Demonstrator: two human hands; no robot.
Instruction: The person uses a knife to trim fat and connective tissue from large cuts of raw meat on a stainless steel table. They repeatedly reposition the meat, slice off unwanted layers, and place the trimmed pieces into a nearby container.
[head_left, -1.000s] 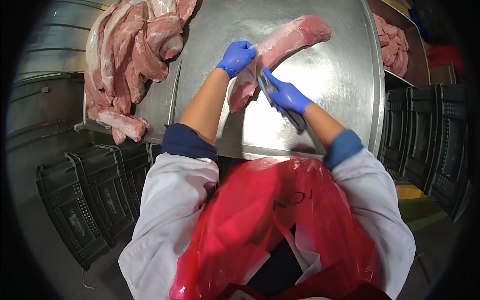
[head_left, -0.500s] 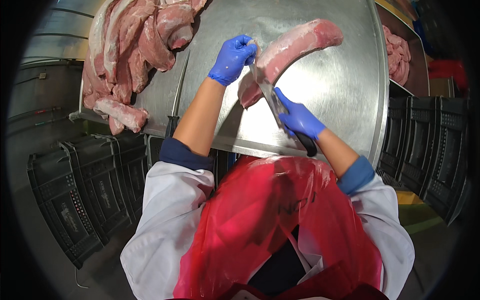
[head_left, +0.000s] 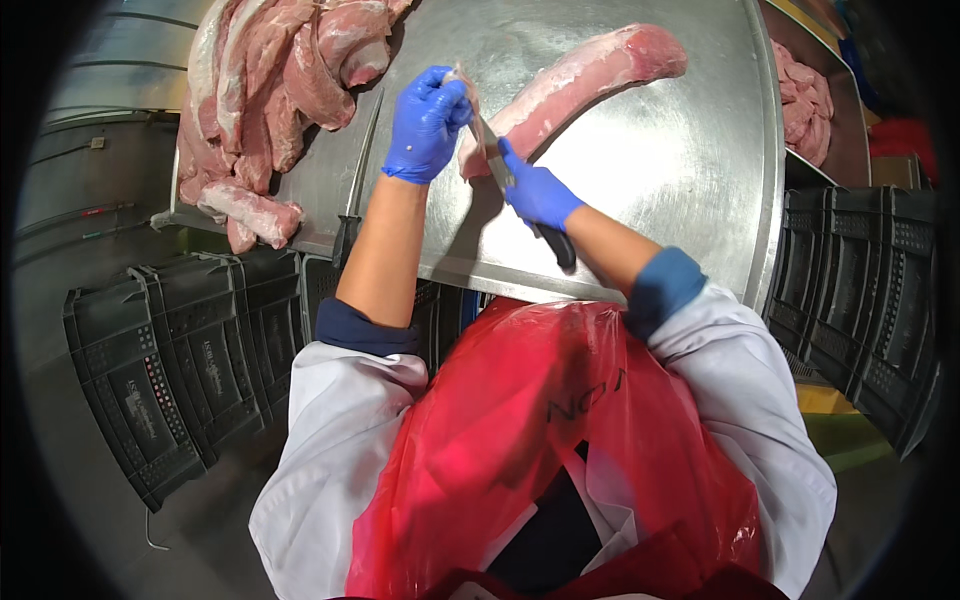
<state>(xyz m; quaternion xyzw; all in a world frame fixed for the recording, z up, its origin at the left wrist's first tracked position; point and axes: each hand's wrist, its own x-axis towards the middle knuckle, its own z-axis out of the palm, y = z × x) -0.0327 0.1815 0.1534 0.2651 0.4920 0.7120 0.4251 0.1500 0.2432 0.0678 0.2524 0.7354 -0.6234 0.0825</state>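
Note:
A long pale-pink cut of meat (head_left: 600, 82) lies slantwise on the metal table (head_left: 680, 160). My left hand (head_left: 425, 128), in a blue glove, is closed on a thin strip of meat (head_left: 464, 92) at the cut's near left end. Gripped in my gloved right hand (head_left: 543, 192) is a knife (head_left: 558, 248) with a black handle. Its blade points up and left, against the strip beside my left fingers. Whether the strip is still joined to the cut, I cannot tell.
Long pieces of meat (head_left: 262, 90) are piled at the table's left. A slim metal rod with a black handle (head_left: 346, 240) lies left of my left forearm. At right stands a metal tub of meat pieces (head_left: 802, 108). Black crates (head_left: 180, 385) flank the table.
My left hand has drawn left with the strip, away from the large cut. My right hand and the knife have also shifted left and a little farther from me.

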